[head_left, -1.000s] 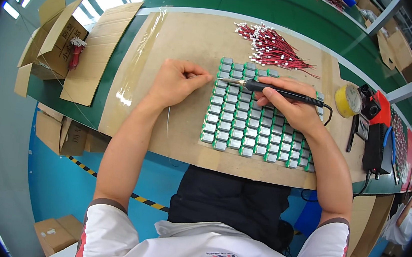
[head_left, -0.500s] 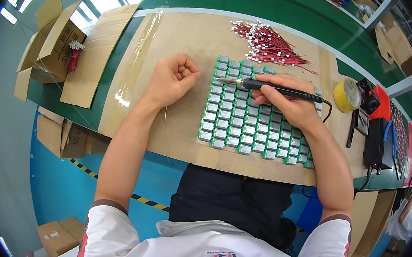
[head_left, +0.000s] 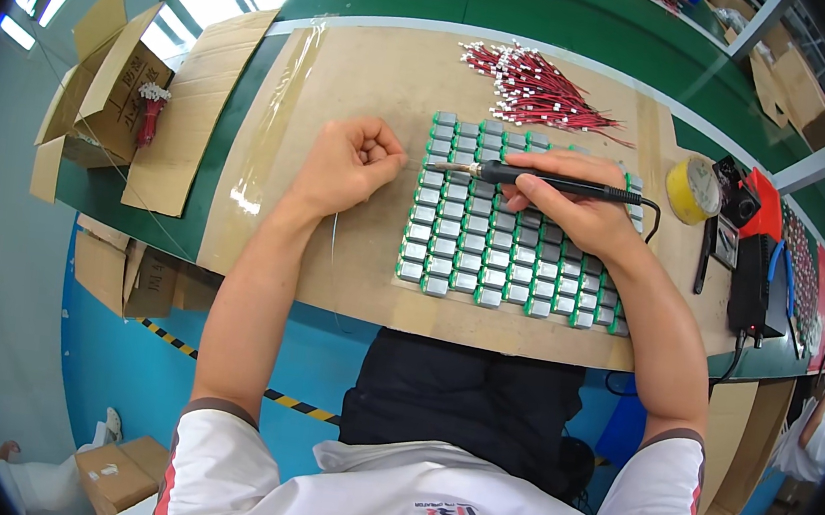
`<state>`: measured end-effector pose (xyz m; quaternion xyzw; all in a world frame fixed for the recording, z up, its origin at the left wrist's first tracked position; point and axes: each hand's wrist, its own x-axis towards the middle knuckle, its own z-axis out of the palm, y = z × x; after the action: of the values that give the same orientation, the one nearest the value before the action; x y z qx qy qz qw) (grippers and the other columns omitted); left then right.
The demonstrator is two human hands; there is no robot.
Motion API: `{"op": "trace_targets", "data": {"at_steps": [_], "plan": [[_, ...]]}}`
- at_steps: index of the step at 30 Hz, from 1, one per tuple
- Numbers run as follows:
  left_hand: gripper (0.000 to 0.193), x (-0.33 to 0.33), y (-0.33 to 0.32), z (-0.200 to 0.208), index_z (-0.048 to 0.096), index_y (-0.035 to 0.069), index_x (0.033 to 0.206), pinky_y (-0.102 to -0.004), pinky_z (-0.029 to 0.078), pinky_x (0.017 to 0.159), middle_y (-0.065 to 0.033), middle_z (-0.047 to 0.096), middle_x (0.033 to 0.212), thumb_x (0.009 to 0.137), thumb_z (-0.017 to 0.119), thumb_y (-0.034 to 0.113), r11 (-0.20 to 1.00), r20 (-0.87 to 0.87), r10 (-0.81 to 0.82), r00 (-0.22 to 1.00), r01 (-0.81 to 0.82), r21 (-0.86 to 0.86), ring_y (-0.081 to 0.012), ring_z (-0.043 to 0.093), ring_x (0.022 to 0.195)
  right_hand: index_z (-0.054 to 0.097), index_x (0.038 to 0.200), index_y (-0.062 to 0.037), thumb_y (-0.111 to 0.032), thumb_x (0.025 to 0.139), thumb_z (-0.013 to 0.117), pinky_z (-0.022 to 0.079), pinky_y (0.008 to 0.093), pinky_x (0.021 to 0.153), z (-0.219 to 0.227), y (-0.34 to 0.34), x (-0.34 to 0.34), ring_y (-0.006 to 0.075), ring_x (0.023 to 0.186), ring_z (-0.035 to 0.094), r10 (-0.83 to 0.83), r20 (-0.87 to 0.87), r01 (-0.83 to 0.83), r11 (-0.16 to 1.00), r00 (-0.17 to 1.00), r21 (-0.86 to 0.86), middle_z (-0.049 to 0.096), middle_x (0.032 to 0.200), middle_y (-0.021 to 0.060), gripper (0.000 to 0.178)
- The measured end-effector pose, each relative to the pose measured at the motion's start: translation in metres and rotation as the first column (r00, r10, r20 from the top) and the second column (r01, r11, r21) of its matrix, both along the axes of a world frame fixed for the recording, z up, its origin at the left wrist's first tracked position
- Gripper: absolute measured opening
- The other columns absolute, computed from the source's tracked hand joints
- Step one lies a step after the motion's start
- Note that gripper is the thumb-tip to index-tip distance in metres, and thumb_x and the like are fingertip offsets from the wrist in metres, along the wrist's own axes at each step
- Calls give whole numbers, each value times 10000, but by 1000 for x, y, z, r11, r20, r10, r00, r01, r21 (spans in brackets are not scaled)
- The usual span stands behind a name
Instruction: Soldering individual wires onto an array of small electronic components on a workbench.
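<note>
My right hand (head_left: 584, 207) grips a black soldering iron (head_left: 569, 185) like a pen, its metal tip pointing left over the left edge of a grid of small grey blocks with green edges (head_left: 472, 242). Whether the tip touches a block, I cannot tell. Just left of that grid, my left hand (head_left: 350, 165) is closed in a pinch. A thin pale wire, looking like solder wire (head_left: 334, 239), hangs from beneath it toward the table's front edge. Its end inside the fingers is hidden.
Red wires with white connectors (head_left: 541, 88) lie in a pile beyond the grid. To the right are yellow tape (head_left: 694, 191), a black box (head_left: 754, 283) and a red holder (head_left: 766, 206). An open carton (head_left: 113, 90) stands at left. A person (head_left: 52, 486) is at lower left.
My left hand has shifted slightly right, toward the grid. The iron's tip has moved a little left and nearer me. A person has come into view at the lower left.
</note>
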<state>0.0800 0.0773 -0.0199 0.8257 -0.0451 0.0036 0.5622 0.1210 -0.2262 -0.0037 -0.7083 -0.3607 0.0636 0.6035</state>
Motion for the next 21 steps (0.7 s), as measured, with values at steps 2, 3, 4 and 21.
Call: {"op": "trace_targets", "data": {"at_steps": [2, 3, 4, 21], "plan": [[55, 0, 0, 2, 648, -5, 863, -195, 346, 417, 32, 576, 630, 874, 699, 12, 1000, 5, -1, 1000, 1, 3, -18, 481, 468, 730, 1139, 20, -60, 919, 699, 556, 274, 702, 0, 1, 0, 153, 764, 728, 2, 3, -2, 1000, 1000, -1, 764, 823, 109, 236], [58, -1, -1, 3, 656, -11, 840, -205, 338, 444, 44, 561, 621, 858, 703, 18, 1000, -14, 14, 1000, -14, -8, -10, 457, 504, 730, 1138, 20, -60, 920, 699, 556, 275, 701, 0, 1, 0, 154, 763, 727, 4, 6, -4, 1000, 1000, -3, 764, 825, 110, 235], [65, -2, -2, 5, 665, -18, 817, -215, 330, 472, 56, 547, 613, 843, 706, 24, 999, -32, 29, 999, -30, -19, -2, 433, 541, 730, 1138, 20, -60, 920, 699, 556, 275, 701, 0, 0, 1, 154, 763, 727, 5, 7, -5, 1000, 1000, -3, 764, 825, 110, 235], [83, -2, -1, 3, 669, -1, 872, -203, 328, 419, 60, 546, 605, 884, 722, 61, 999, -71, 28, 997, -25, 35, -8, 436, 477, 724, 1145, 29, -68, 925, 697, 564, 277, 712, 0, 0, 1, 165, 781, 737, 12, -6, -12, 1000, 1000, -18, 764, 829, 114, 242]]}}
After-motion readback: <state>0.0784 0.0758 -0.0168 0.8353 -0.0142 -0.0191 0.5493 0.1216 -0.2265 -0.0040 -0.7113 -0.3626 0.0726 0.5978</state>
